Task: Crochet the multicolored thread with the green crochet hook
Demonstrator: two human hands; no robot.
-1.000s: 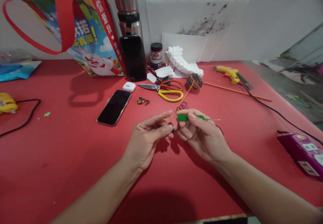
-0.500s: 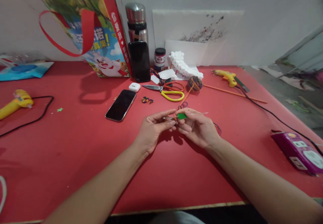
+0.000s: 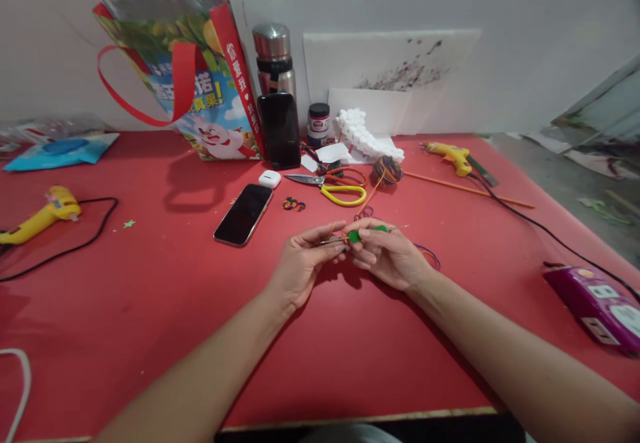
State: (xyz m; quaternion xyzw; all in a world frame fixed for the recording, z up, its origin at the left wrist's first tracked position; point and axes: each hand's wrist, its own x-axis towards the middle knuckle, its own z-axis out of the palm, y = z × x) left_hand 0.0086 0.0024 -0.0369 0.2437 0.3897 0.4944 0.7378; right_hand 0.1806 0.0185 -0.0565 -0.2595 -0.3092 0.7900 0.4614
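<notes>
My right hand [image 3: 397,256] is closed around a crochet hook with a green handle [image 3: 355,236]; its thin metal shaft shows at both ends. Facing it, my left hand [image 3: 300,263] pinches multicoloured yarn [image 3: 332,231] at the hook's tip. A small dark bit of work lies between the fingertips, mostly hidden. Orange yarn runs from the hands back to a multicoloured yarn ball [image 3: 387,170]. Loose purple and orange strands [image 3: 428,255] lie by my right wrist. Behind the hands, a small crocheted piece [image 3: 293,204] rests on the red table [image 3: 320,363].
Scissors [image 3: 345,194], a phone [image 3: 243,215] and a white earbud case [image 3: 270,179] lie beyond my hands. Yellow glue guns [image 3: 453,158] with black cords lie on both sides. A purple power socket [image 3: 595,306] is at right. A bag [image 3: 200,90] and flask [image 3: 273,50] stand behind.
The camera view has shifted slightly. My right fingers and the hook have turned a little, so more of the green handle shows. Both hands stay together on the yarn.
</notes>
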